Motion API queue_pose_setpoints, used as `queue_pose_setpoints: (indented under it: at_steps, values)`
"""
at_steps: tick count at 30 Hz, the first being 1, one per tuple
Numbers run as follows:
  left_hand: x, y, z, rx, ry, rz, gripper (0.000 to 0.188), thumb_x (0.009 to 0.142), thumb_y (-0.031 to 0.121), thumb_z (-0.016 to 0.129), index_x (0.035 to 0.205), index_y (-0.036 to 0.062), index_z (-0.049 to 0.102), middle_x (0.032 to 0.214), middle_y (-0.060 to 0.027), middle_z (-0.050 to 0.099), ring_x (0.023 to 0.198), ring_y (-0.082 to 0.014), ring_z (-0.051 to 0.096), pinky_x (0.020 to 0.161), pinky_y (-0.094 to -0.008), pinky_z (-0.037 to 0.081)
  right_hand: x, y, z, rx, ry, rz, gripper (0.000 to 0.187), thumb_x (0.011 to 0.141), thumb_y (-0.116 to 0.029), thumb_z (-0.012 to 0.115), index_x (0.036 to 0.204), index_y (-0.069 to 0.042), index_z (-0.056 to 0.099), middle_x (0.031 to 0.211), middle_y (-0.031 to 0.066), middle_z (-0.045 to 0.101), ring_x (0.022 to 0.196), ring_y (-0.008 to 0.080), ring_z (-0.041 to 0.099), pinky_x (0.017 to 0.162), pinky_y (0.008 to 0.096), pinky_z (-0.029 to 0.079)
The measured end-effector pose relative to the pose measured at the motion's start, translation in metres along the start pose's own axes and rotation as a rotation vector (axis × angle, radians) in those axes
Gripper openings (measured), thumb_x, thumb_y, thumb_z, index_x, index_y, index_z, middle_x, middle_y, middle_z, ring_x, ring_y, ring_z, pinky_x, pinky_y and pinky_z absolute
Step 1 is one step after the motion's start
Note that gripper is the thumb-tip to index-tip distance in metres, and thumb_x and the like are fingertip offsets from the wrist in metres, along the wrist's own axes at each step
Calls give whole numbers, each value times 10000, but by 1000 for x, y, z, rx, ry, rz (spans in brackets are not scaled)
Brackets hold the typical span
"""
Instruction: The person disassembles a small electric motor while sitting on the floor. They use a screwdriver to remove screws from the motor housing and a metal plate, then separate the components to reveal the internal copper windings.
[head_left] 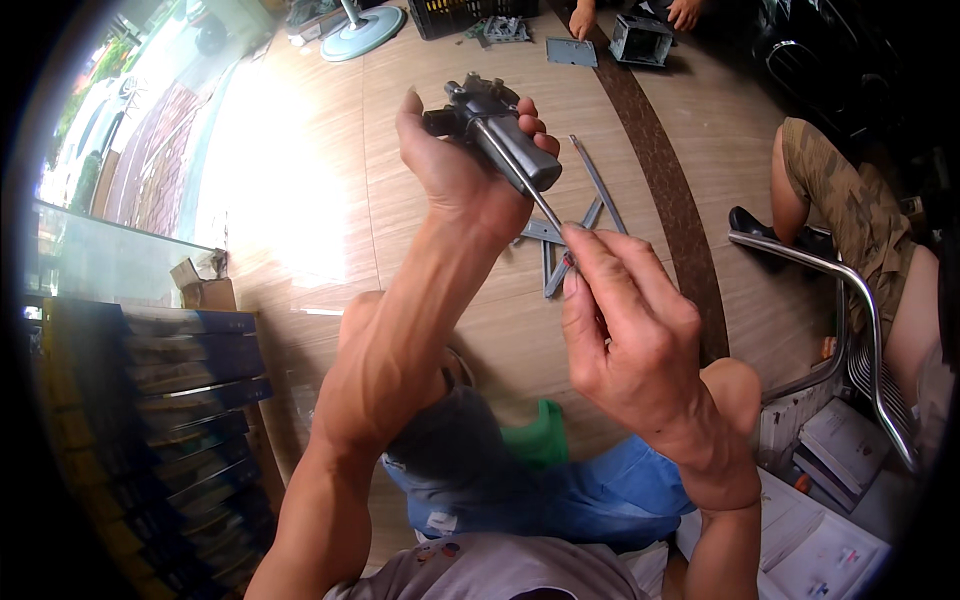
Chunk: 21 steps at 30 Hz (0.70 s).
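My left hand [450, 165] is closed from below around a small grey electric motor [535, 158] with a dark metal gear housing, held up above the floor. My right hand [635, 325] grips a screwdriver [515, 168] between thumb and fingers. Its long steel shaft slants up and left along the motor, and the tip meets the housing, though exactly what it touches is too small to make out. Most of the screwdriver's handle is hidden in my fingers; only a bit of red shows. On the floor beyond lie grey metal linkage bars [548, 232], partly behind my hands.
A stack of blue and yellow boxes [195, 350] stands at the left. Another person's hands [583, 18] are near a metal box frame [641, 42] at the far side. A chair with a chromed frame [870, 300] and a seated person are at the right. Something green [540, 437] sits beneath me.
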<state>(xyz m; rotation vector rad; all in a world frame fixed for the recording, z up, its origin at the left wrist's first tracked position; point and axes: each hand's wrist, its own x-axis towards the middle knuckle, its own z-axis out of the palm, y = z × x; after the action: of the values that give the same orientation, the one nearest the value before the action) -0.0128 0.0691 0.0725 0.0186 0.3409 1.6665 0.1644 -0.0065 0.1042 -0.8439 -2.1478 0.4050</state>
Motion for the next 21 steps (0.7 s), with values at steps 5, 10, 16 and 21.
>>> queue_pose_setpoints:
  at_steps: [5, 10, 16, 21]
  values:
    - [3, -1, 5, 30, 77, 4, 738, 922, 699, 319, 982, -9, 517, 830, -154, 597, 678, -237, 566, 600, -381, 503, 0, 1, -1, -12, -10, -12, 333, 858, 55, 634, 1190, 82, 635, 1026, 206, 650, 832, 315, 694, 693, 359, 577]
    - [3, -3, 6, 19, 99, 6, 736, 920, 699, 319, 974, -9, 517, 820, -152, 596, 673, -233, 563, 592, -379, 499, -1, 2, 1, -26, -9, -6, 331, 853, 58, 631, 1183, 77, 639, 1026, 203, 651, 834, 316, 695, 691, 359, 579]
    - [2, -1, -3, -4, -16, -18, 637, 951, 593, 348, 1081, -17, 482, 955, -210, 585, 771, -245, 546, 657, -378, 489, -3, 6, 1, -52, 11, -47, 288, 850, 20, 639, 1132, 77, 640, 993, 206, 640, 787, 340, 705, 648, 366, 586]
    - [4, -2, -3, 10, -11, -11, 632, 950, 588, 354, 1077, -18, 480, 951, -208, 581, 769, -245, 544, 655, -377, 485, -2, 4, 1, -46, 4, -27, 283, 848, 21, 638, 1126, 72, 640, 989, 206, 641, 797, 343, 703, 654, 368, 586]
